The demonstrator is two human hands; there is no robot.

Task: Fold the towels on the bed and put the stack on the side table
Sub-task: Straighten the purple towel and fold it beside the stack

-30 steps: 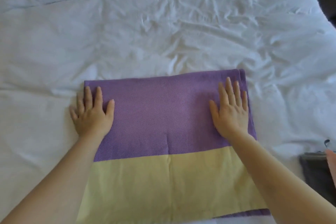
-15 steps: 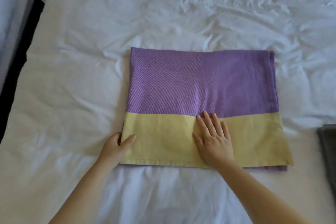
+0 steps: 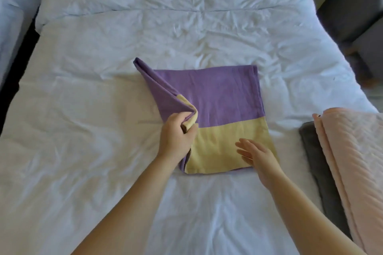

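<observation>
A purple and yellow towel [image 3: 223, 99] lies folded in the middle of the white bed [image 3: 103, 109]. My left hand [image 3: 176, 136] grips the towel's left edge and holds it lifted and turned over toward the right, so the left part stands up as a slanted flap. My right hand [image 3: 259, 157] is flat with straight fingers over the yellow band near the towel's lower right corner. At the bed's right edge lie a pink towel [image 3: 356, 163] and a dark grey towel [image 3: 319, 170] beside it.
The wrinkled white duvet covers the whole bed. A dark gap runs along the bed's left side, with another white surface [image 3: 12, 16] beyond it. Grey furniture [image 3: 356, 6] stands at the upper right, past the bed's edge.
My left hand has taken the towel's left edge and lifted it over toward the right. My right hand has slid from the towel's middle toward its lower right. The camera view has pulled back.
</observation>
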